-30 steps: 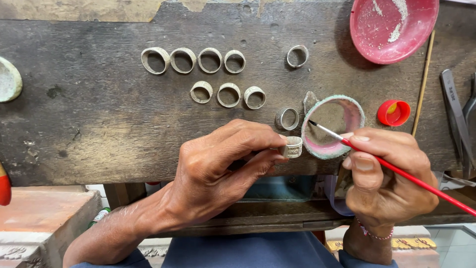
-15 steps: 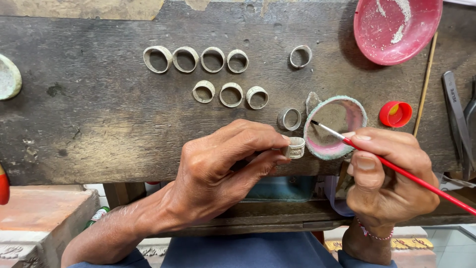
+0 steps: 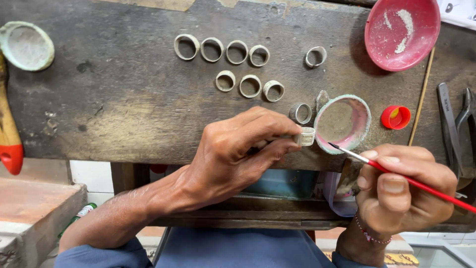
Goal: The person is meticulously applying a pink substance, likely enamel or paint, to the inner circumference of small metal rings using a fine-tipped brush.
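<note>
1. Ring (image 3: 306, 136) sits pinched at the fingertips of the left hand (image 3: 238, 156), held just above the near edge of the table (image 3: 124, 109). The fingers are closed around it, thumb below and forefinger on top, and its open end seems to face right.

2. The right hand (image 3: 404, 191) lies to the right of the ring and a little nearer the body. It is closed in a pen grip on a thin red brush (image 3: 411, 182).

3. The brush runs on a slant, its handle going off low to the right and its tip pointing up and left. The tip hangs over the near rim of a small round bowl (image 3: 367, 106), just right of the ring, apart from it.

4. So the ring lies left of the brush tip, with the bowl just behind the gap between them. The left hand has the ring; the right hand is the nearer one to the bowl.

5. The small bowl holds a thin grey-pink smear of paste or powder; I cannot tell which.

6. A red dish (image 3: 401, 31) at the far right holds streaks of white powder. A small red cap (image 3: 395, 117) beside the bowl shows something yellow inside.

7. A pale round dish (image 3: 26, 45) at the far left looks coated with dusty residue.

8. Nine more loose rings (image 3: 237, 52) lie on the table, most of them in two rows beyond the left hand, one just beside the bowl.
</note>
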